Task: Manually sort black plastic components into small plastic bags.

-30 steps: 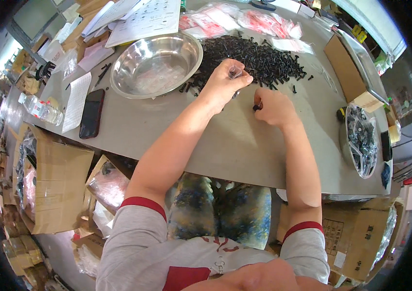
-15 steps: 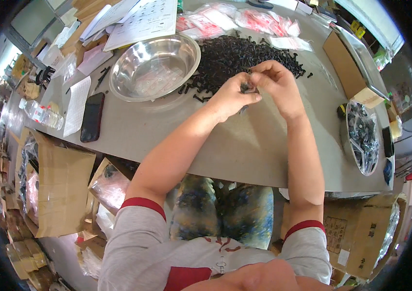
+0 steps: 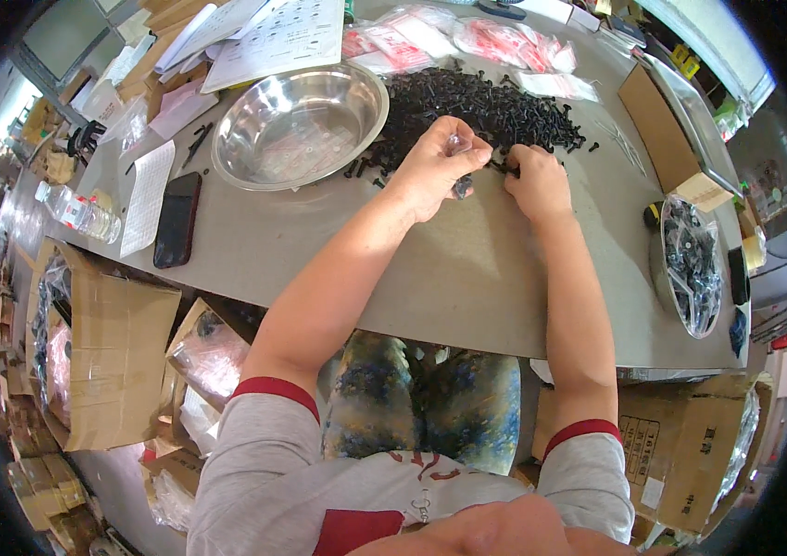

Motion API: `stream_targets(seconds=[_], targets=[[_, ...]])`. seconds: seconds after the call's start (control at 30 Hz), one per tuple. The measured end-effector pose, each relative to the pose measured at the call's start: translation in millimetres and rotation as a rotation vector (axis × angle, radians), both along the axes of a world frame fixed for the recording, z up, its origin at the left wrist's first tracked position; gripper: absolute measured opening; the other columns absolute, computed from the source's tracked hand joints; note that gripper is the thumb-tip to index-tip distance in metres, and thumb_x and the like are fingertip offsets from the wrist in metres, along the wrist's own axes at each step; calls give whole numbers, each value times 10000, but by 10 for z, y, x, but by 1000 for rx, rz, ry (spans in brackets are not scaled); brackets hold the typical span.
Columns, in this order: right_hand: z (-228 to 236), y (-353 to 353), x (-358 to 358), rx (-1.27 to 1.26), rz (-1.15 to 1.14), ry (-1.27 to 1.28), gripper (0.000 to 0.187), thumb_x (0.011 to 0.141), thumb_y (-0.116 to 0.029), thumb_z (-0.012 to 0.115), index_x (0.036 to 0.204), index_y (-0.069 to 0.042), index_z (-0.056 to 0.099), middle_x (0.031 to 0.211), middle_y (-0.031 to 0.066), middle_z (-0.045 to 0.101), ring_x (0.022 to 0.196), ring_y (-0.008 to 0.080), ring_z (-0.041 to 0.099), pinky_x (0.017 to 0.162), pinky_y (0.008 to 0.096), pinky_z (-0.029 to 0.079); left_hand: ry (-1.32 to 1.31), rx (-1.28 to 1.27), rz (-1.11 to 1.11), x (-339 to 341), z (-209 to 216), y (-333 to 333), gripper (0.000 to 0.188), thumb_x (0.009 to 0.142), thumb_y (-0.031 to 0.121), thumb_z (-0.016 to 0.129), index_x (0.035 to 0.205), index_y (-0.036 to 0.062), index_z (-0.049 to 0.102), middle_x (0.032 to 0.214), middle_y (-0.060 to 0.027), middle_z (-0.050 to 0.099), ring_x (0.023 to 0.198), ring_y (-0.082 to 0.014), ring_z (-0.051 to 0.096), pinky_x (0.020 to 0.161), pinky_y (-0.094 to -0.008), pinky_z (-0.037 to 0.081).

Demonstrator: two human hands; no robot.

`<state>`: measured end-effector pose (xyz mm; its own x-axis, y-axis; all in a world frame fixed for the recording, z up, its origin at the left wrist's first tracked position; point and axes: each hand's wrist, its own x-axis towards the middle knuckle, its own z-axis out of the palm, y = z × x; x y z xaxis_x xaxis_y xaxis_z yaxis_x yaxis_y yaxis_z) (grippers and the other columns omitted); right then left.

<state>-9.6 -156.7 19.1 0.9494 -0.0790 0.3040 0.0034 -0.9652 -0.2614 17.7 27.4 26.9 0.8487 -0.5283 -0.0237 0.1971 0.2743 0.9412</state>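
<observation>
A heap of black screws [image 3: 523,116] is spread over the far middle of the grey table. My left hand [image 3: 426,171] is closed around a small clear plastic bag [image 3: 458,145], held just in front of the heap; something dark shows at the bag's lower end. To its right, my right hand [image 3: 541,183] has its fingers drawn together at the heap's near edge, by a few dark screws. Its fingertips are partly hidden, so what they pinch is unclear. A steel bowl [image 3: 231,169] with small clear bags in it stands left of the heap.
Red-and-clear plastic bags [image 3: 514,44] lie behind the heap. At the right stand a cardboard box [image 3: 657,134] and a metal dish [image 3: 716,320] of bagged dark parts. A phone [image 3: 176,221], papers [image 3: 277,42] and a bottle [image 3: 78,213] are at the left. Open cartons [image 3: 125,352] flank my legs.
My hands were together over the small bag. Now the right hand has come away, moving right and down to the heap's near edge, while the left keeps the bag.
</observation>
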Motion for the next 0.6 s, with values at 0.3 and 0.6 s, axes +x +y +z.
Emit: stream_targets(seconds=[0.3,0.6], targets=[[29,-234,12,163,-52,-3,181,694,-67,647,873,-84,630,847,129,660,837,331,627,734,423,493,-90,29,-89,-3,-108,-56,196,848,128,657,927,128,477,982,-36,586,811,-93,508,613,-240,432],[8,-322,31,127,-27,13,209,706,-84,658,912,-96,624,875,126,661,844,328,627,740,420,496,-117,108,-80,-5,-103,-64,217,845,133,661,954,107,475,941,-31,583,820,-94,517,599,-242,428]])
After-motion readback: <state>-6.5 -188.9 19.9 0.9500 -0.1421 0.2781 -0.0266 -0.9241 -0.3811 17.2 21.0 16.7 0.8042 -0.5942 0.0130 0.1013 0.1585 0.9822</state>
